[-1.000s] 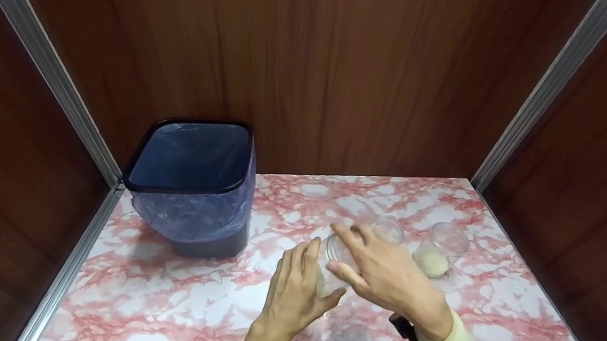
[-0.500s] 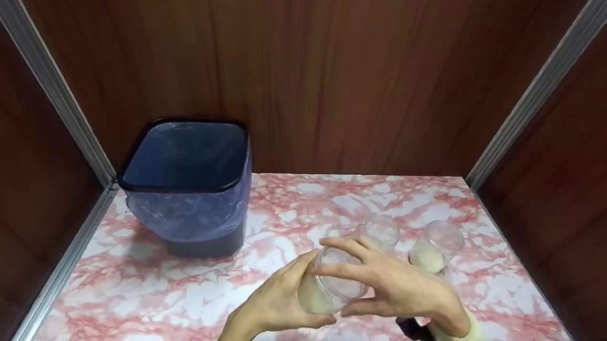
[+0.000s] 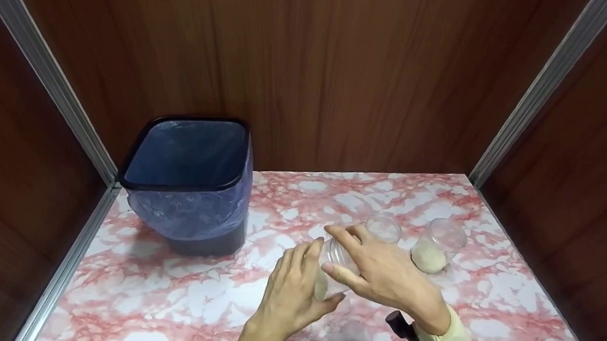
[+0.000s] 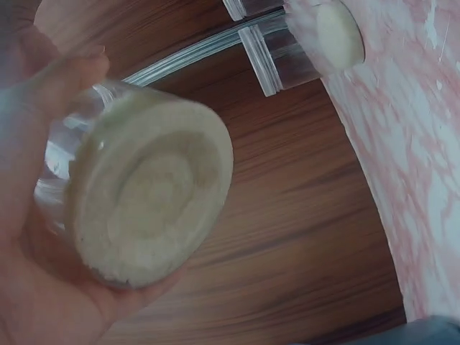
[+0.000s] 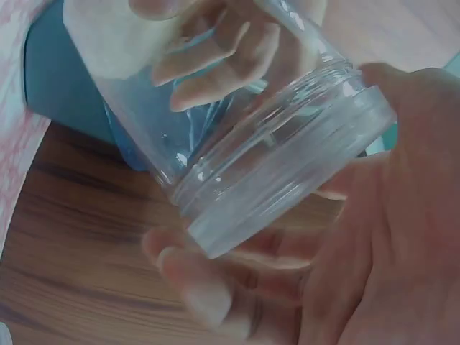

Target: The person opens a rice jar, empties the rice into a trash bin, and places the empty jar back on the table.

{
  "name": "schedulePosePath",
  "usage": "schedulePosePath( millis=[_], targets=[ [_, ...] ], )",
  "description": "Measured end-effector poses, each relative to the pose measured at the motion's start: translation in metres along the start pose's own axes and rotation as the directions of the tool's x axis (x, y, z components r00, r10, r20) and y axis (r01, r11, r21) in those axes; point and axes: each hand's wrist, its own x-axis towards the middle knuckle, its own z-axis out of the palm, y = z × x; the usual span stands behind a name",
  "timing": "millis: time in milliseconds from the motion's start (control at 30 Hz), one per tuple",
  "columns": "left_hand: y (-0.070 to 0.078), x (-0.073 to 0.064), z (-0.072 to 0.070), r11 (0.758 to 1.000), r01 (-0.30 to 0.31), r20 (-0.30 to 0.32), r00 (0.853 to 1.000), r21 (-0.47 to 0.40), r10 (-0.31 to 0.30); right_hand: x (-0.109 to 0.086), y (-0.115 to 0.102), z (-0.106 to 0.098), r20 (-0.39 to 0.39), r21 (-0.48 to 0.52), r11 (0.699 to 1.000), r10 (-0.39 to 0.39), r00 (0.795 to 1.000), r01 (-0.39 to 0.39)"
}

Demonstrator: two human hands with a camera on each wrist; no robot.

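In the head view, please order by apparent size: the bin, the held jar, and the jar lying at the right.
1. Bin, by far the largest.
2. and 3. Held jar and the jar lying at the right: they look alike; the hands hide much of the held one, so no ranking.

Clear plastic jar, tilted, pale powder at its bottom

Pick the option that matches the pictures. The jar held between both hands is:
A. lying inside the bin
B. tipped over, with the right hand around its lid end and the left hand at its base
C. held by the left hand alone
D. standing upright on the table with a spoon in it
B: the clear jar is tilted, the right hand wraps its lid end and the left hand cups its base.
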Motion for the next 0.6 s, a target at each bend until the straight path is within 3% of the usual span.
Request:
schedulePosePath(
  millis=[133, 333, 467, 600],
  targets=[
    [-0.006, 0.001, -0.003, 0.989, 0.001, 0.058, 0.998, -0.147, 0.008, -0.002, 0.002, 0.0, -0.07, 0.019, 0.994, -0.105, 0.992, 0.106],
    [-0.012, 0.002, -0.007, 0.946, 0.036, 0.106, 0.994, -0.321, -0.002, -0.003, 0.007, -0.001, -0.146, 0.114, 0.973, -0.185, 0.972, 0.203],
    [-0.014, 0.004, -0.01, 0.936, 0.032, 0.094, 0.996, -0.35, 0.001, -0.003, 0.012, 0.0, -0.208, 0.215, 0.941, -0.216, 0.954, 0.26],
    [-0.017, 0.009, -0.015, 0.935, 0.054, 0.108, 0.994, -0.351, -0.017, -0.001, 0.022, 0.002, -0.268, 0.359, 0.882, -0.214, 0.939, 0.304]
  ],
)
